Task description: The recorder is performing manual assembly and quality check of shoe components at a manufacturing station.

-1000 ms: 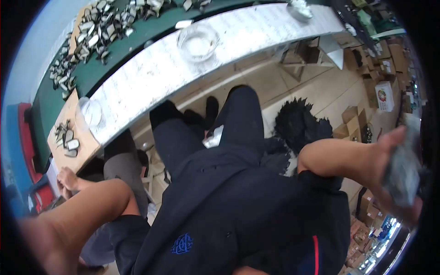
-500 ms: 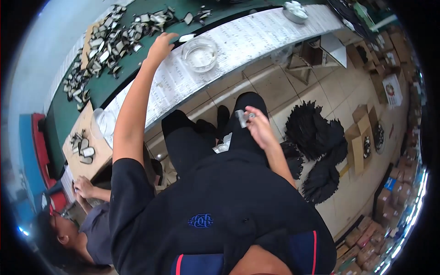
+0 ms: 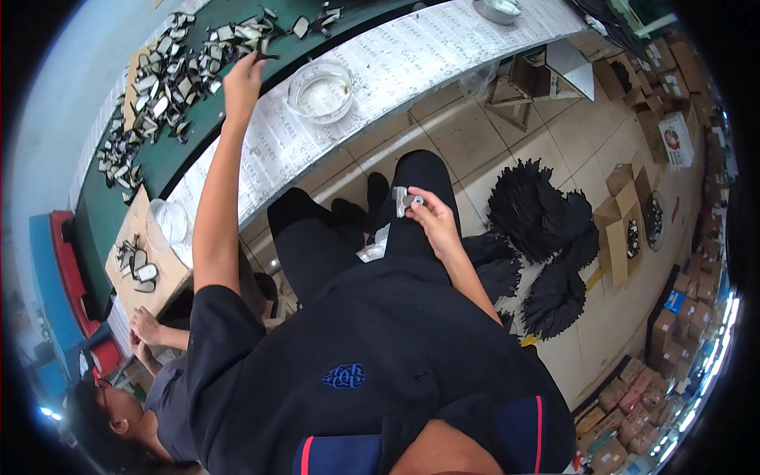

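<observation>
My left hand is stretched over the work table, thumb and forefinger closed at a small black strap piece at the near edge of a pile of black-and-white pieces. Its exact grip is partly hidden. Above my right thigh, my right hand pinches a small silvery metal piece with a round end; its kind is too small to tell. A crumpled silvery sheet lies in my lap. Between my two hands, a clear round bowl stands on the paper-covered table edge.
Another clear bowl and a board with several pieces lie at left, near a seated co-worker. A metal bowl stands at the far right. Black bundles and an open carton occupy the floor.
My left hand has moved left and away from me, from beside the clear bowl to the edge of the pile. My right hand still holds the silvery piece. The view has shifted slightly.
</observation>
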Demonstrator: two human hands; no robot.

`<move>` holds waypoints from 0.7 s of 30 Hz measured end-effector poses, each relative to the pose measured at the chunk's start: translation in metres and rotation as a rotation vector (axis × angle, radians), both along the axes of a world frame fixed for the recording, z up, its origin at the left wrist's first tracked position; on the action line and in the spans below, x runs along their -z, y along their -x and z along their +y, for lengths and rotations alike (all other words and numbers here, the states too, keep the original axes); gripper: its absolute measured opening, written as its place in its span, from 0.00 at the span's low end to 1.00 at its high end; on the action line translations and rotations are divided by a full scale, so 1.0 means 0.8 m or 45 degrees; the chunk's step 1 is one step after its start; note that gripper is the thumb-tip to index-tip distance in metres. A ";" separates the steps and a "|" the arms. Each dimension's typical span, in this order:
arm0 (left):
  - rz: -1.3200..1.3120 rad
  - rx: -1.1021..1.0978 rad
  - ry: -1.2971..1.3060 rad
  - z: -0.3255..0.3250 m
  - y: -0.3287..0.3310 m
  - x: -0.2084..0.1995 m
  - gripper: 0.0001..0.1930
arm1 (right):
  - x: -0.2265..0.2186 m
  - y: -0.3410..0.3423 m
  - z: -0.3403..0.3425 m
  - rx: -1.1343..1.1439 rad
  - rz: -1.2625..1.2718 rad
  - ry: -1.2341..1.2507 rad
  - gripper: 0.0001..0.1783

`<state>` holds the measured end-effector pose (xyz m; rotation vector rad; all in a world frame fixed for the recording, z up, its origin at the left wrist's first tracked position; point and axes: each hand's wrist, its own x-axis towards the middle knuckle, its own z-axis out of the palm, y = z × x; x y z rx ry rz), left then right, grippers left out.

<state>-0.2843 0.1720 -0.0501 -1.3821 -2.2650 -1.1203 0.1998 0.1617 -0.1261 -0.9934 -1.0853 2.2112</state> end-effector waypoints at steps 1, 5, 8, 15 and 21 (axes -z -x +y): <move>-0.198 -0.136 0.078 -0.003 -0.034 -0.013 0.14 | 0.003 -0.009 0.004 0.064 -0.012 -0.030 0.19; -0.966 0.052 -0.280 -0.123 -0.115 -0.035 0.12 | -0.031 -0.001 0.018 0.108 -0.048 -0.231 0.16; -1.460 0.074 -0.420 -0.206 -0.201 -0.026 0.12 | -0.078 0.022 0.024 -0.003 -0.081 -0.463 0.15; -2.095 0.266 -0.344 -0.256 -0.331 0.004 0.05 | -0.171 0.081 -0.004 -0.269 -0.196 -1.244 0.15; -2.238 0.314 -0.399 -0.247 -0.356 0.011 0.09 | -0.193 0.082 -0.027 -0.338 -0.209 -1.492 0.16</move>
